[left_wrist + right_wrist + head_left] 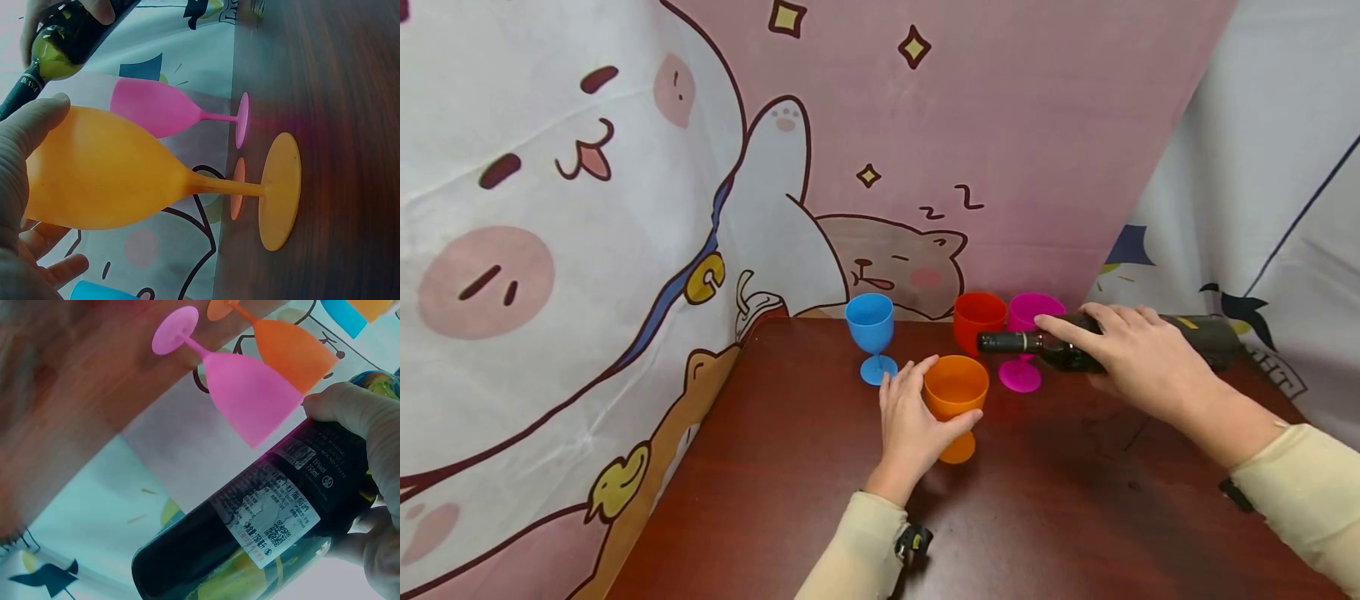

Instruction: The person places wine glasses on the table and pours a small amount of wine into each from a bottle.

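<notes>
In the head view my left hand (913, 421) holds an orange goblet (957, 385) by its bowl, thumb in front and fingers along the left side. The goblet stands upright, its round foot at the tabletop. My right hand (1150, 358) grips a dark glass wine bottle (1060, 348) round its body, lying nearly level in the air. The bottle's neck points left, its black mouth above and behind the orange goblet's rim. A printed label (269, 512) shows on the bottle in the right wrist view.
Behind the orange goblet stand a blue goblet (870, 325) at left, a red goblet (977, 315) and a magenta goblet (1021, 377), partly covered by the bottle. The brown wooden table (760, 467) meets a cartoon-printed cloth (1030, 150) at its back and left.
</notes>
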Available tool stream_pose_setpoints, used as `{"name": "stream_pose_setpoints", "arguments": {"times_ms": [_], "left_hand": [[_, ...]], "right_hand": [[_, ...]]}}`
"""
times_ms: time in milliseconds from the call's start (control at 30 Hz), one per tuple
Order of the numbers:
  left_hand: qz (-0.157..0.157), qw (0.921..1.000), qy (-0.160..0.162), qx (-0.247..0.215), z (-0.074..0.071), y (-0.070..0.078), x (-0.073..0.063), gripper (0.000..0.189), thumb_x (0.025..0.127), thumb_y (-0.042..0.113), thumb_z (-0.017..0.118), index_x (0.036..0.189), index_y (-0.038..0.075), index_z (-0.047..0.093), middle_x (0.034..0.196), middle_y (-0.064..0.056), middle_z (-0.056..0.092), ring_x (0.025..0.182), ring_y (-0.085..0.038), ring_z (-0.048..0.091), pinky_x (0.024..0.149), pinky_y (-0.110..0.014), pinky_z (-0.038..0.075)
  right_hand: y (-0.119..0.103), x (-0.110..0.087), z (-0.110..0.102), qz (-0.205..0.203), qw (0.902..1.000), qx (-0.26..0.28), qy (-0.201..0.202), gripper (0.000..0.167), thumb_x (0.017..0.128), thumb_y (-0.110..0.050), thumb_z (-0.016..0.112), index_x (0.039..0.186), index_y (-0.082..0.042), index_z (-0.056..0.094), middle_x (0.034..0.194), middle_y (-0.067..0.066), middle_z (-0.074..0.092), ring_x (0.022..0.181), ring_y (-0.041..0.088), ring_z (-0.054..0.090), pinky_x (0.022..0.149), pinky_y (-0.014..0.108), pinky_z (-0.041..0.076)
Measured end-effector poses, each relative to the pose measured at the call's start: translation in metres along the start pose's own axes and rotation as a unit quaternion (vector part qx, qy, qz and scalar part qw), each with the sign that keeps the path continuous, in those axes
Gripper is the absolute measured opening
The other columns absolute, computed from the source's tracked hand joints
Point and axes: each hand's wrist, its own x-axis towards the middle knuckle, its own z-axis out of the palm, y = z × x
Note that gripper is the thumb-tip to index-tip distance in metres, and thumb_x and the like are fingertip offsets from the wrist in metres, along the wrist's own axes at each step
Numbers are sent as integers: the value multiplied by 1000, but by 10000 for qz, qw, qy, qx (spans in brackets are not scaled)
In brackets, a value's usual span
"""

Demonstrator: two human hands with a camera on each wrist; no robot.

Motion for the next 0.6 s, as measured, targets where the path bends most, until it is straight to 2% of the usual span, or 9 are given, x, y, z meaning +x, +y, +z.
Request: {"name": "stream_pose_setpoints", "arguments": {"times_ms": [200,400,600], "left_hand": [[11,10000,8,-24,-1,0,0,88,79,54,90,153,25,52,147,1,67,152,-26,46,134,-64,16],[13,10000,12,-52,0,0,0,89,79,53,91,153,25,52,146,1,67,153,-25,46,134,-63,15],[41,10000,36,-73,1,-1,0,88,79,54,90,154,24,52,145,1,68,153,-26,45,134,-62,14]], "right_hand": [[4,5,-9,-152,9998,-82,106,105,67,-21,101,157,-37,49,126,28,68,103,52,70,89,66,55],[5,10,-16,-498,9980,-173,345,107,66,-21,101,158,-35,49,122,25,68,105,46,67,84,64,55],[7,16,-25,-685,9966,-243,376,107,65,-17,100,158,-36,49,121,25,69,108,44,68,86,63,54]]}}
